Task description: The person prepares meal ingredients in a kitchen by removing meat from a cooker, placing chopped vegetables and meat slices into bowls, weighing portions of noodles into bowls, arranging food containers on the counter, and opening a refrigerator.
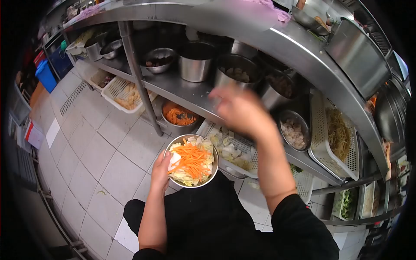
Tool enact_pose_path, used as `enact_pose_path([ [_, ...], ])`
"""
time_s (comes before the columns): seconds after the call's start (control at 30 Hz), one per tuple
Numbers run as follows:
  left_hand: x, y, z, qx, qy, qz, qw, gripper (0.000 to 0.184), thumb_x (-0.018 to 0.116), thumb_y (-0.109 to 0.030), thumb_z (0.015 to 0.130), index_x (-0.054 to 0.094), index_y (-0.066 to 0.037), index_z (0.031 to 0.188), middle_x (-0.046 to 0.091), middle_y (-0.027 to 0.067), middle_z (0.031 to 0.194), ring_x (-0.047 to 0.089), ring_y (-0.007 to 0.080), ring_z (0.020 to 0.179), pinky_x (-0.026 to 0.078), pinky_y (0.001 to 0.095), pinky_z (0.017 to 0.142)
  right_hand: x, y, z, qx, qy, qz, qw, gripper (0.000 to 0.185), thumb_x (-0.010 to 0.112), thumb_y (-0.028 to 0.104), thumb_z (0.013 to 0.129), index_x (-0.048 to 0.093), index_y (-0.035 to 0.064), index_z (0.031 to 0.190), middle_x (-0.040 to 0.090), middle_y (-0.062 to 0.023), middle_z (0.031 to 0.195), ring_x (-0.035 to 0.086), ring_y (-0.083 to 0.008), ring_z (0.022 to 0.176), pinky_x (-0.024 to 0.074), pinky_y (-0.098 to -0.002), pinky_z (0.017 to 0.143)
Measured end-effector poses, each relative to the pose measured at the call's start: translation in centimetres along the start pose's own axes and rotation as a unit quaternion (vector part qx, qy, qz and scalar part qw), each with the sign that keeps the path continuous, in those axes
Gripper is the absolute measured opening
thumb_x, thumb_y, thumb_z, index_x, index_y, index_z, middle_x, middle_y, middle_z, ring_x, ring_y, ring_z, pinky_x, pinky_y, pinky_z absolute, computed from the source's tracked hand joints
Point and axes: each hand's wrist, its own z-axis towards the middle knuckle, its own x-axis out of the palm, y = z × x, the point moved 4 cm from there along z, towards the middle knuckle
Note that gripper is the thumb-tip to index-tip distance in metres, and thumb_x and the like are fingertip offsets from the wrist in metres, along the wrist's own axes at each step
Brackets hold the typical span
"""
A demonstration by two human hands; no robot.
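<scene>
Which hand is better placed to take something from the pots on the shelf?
Probably the right hand: it is stretched out near the pots, though blur hides whether it is empty. The left hand is occupied, holding the bowl.

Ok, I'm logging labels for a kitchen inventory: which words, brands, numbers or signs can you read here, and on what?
No text is readable anywhere in this view.
Round silver metal bowl in the left hand: no lettering visible.
Red-and-white box on the left: too small and blurred to tell whether it is printed.
</scene>
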Motion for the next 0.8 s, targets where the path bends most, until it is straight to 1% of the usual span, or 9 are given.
enact_pose_path([
  [0.03, 0.5, -0.9, -0.2, 0.005, 0.003, 0.015, 1.000, 0.038, 0.047, -0.025, 0.102, 0.052, 0.002, 0.128, 0.064, 0.0099, 0.112, 0.062, 0.0135, 0.098, 0.049, 0.0272, 0.087, -2.4, -2.0, 2.4, 0.143, -0.023, 0.043, 0.988, 0.028, 0.055, 0.008, 0.084, 0.065, 0.0091, 0.110, 0.068, -0.0143, 0.093, 0.066, -0.0302, 0.087, 0.0513, -0.0383, 0.080],
  [0.1, 1.5, -2.6, -0.4, 0.017, 0.017, 0.015, 1.000, 0.038, 0.047, -0.025, 0.102, 0.051, 0.003, 0.128, 0.064, 0.0103, 0.113, 0.062, 0.0138, 0.098, 0.049, 0.0272, 0.087, -2.2, -11.5, 10.0, 0.042, -0.023, -0.124, 0.991, 0.022, 0.056, 0.024, 0.087, 0.066, 0.0092, 0.100, 0.068, -0.0144, 0.100, 0.065, -0.0312, 0.093, 0.0499, -0.0452, 0.083],
  [0.13, 2.0, -3.3, -0.5, 0.023, 0.027, 0.014, 0.999, 0.039, 0.048, -0.025, 0.102, 0.051, 0.003, 0.129, 0.064, 0.0107, 0.114, 0.062, 0.0141, 0.098, 0.049, 0.0273, 0.087, -1.7, -13.1, 12.3, 0.099, 0.079, -0.188, 0.974, 0.028, 0.054, 0.029, 0.088, 0.069, 0.0117, 0.106, 0.068, -0.0152, 0.109, 0.063, -0.0315, 0.104, 0.0481, -0.0444, 0.091],
  [0.23, 3.5, -5.0, -1.2, 0.030, 0.026, -0.004, 0.999, 0.039, 0.047, -0.025, 0.102, 0.051, 0.003, 0.130, 0.064, 0.0113, 0.115, 0.063, 0.0145, 0.100, 0.049, 0.0281, 0.087, 6.2, -24.4, 16.6, -0.013, -0.062, -0.188, 0.980, 0.039, 0.054, 0.035, 0.089, 0.065, 0.0151, 0.120, 0.060, -0.0136, 0.129, 0.056, -0.0315, 0.120, 0.0425, -0.0430, 0.102],
  [0.47, 4.8, -6.9, -1.8, 0.040, 0.042, -0.006, 0.998, 0.040, 0.047, -0.024, 0.102, 0.050, 0.003, 0.131, 0.063, 0.0111, 0.116, 0.062, 0.0142, 0.102, 0.048, 0.0281, 0.089, 2.4, -15.7, 13.1, 0.023, 0.026, -0.249, 0.968, 0.036, 0.052, 0.032, 0.092, 0.064, 0.0114, 0.119, 0.064, -0.0154, 0.120, 0.062, -0.0330, 0.108, 0.0477, -0.0437, 0.092],
  [0.57, 6.5, -7.8, -1.2, 0.051, 0.045, 0.019, 0.998, 0.040, 0.047, -0.024, 0.102, 0.050, 0.002, 0.132, 0.063, 0.0110, 0.116, 0.061, 0.0141, 0.102, 0.048, 0.0276, 0.089, 2.9, -17.0, 14.9, 0.130, 0.234, -0.283, 0.921, 0.052, 0.054, 0.041, 0.090, 0.053, 0.0162, 0.136, 0.046, -0.0120, 0.145, 0.046, -0.0318, 0.131, 0.0368, -0.0457, 0.108],
  [0.67, 6.9, -8.5, -1.1, 0.063, 0.073, 0.019, 0.995, 0.038, 0.046, -0.025, 0.102, 0.052, 0.002, 0.129, 0.064, 0.0107, 0.114, 0.061, 0.0139, 0.101, 0.047, 0.0275, 0.090, 1.7, -18.0, 14.7, 0.109, 0.019, -0.219, 0.969, 0.044, 0.056, 0.036, 0.090, 0.059, 0.0124, 0.127, 0.057, -0.0182, 0.131, 0.050, -0.0337, 0.125, 0.0382, -0.0473, 0.106],
  [0.73, 8.1, -9.2, -0.2, 0.060, 0.078, 0.028, 0.995, 0.038, 0.046, -0.026, 0.102, 0.052, 0.001, 0.128, 0.064, 0.0101, 0.113, 0.062, 0.0137, 0.100, 0.048, 0.0273, 0.087, 0.6, -18.0, 14.8, 0.016, -0.147, -0.104, 0.984, 0.031, 0.058, 0.034, 0.091, 0.063, 0.0042, 0.099, 0.066, -0.0152, 0.094, 0.064, -0.0255, 0.082, 0.0518, -0.0407, 0.077],
  [0.8, 9.6, -9.1, 2.2, 0.046, 0.097, 0.048, 0.993, 0.037, 0.048, -0.028, 0.102, 0.052, -0.002, 0.128, 0.064, 0.0097, 0.114, 0.064, 0.0146, 0.099, 0.051, 0.0281, 0.084, -1.5, -16.0, 13.6, 0.092, -0.055, -0.007, 0.994, 0.029, 0.059, 0.033, 0.091, 0.063, 0.0049, 0.097, 0.064, -0.0117, 0.089, 0.062, -0.0206, 0.078, 0.0516, -0.0360, 0.071],
])
